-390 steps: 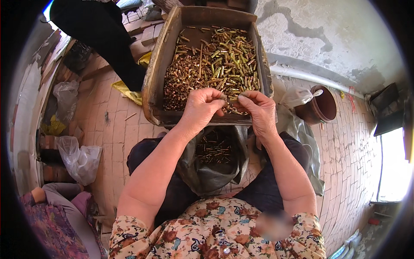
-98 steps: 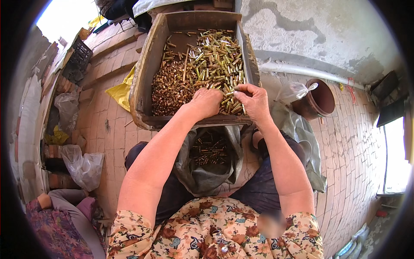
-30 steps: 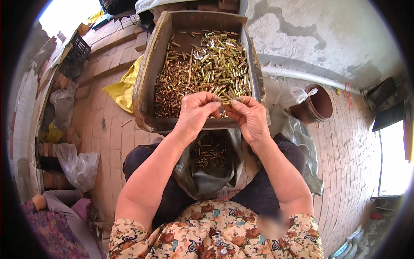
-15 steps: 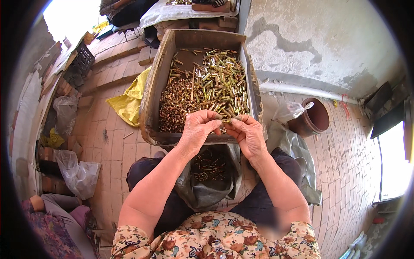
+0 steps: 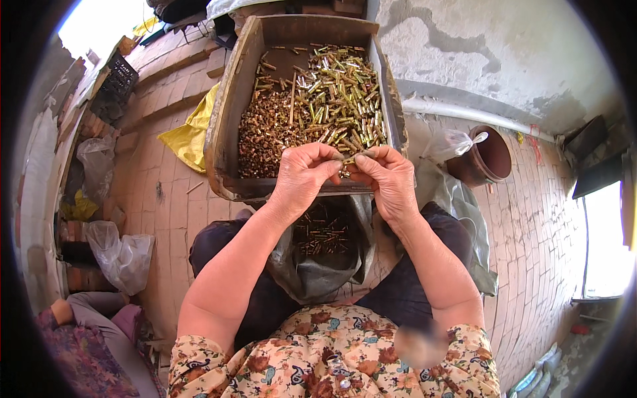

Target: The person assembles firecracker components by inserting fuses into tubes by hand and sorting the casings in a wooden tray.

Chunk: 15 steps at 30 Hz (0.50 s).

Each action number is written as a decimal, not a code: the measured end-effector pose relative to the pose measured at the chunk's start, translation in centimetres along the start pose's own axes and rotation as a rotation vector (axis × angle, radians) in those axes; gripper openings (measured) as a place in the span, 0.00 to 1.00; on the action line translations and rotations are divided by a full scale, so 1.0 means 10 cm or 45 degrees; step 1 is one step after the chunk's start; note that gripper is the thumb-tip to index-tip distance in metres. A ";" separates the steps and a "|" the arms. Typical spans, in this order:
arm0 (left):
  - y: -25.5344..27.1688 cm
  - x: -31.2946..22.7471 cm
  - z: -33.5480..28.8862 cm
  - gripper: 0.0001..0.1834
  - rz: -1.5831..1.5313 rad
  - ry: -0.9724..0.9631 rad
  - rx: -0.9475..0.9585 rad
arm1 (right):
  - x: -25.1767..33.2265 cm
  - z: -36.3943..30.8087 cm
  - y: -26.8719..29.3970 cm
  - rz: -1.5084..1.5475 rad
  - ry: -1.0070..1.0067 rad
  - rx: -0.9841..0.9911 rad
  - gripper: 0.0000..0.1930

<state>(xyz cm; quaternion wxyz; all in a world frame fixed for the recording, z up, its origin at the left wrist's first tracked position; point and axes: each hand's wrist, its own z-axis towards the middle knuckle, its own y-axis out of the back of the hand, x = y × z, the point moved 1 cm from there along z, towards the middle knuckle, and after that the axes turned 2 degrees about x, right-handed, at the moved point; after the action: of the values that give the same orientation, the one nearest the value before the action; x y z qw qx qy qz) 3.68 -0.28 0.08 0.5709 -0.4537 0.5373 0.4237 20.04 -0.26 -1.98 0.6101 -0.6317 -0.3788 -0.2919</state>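
Through the head view I have the left hand [image 5: 300, 174] and the right hand [image 5: 393, 182] nearly meeting above the near part of the tray [image 5: 318, 28], fingers of each pinched on a small brass piece [image 5: 350, 159] that bridges them. To do this well, I'd keep both grips light, line up the ends, steady one side and make only small fingertip movements, low over the tray so a slip lands inside. The tray holds short coppery bits [image 5: 265, 132] on the left and longer tubes [image 5: 345, 93] on the right, a thin stick [image 5: 292, 99] between. Below, an open sack [image 5: 325, 278] contains slender metal pieces [image 5: 323, 239]; a brown bucket [image 5: 472, 166] stands off right
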 end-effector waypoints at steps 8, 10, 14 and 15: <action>0.02 0.02 -0.03 0.03 -0.275 0.014 -0.018 | 0.04 -0.03 -0.06 -0.153 0.096 0.030 0.06; 0.01 0.02 -0.03 0.03 -0.326 0.038 -0.025 | 0.04 -0.02 -0.03 -0.157 0.093 0.027 0.06; 0.00 0.01 -0.04 0.04 -0.383 0.070 -0.033 | 0.07 -0.04 -0.02 -0.194 0.088 0.025 0.04; 0.00 0.01 -0.04 0.04 -0.382 0.070 -0.033 | 0.08 -0.05 -0.03 -0.192 0.088 0.025 0.04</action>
<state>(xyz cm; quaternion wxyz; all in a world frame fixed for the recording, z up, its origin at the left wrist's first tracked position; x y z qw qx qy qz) 3.58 -0.66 0.01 0.6069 -0.5478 0.4734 0.3278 20.21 -0.63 -1.12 0.6053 -0.5849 -0.4071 -0.3548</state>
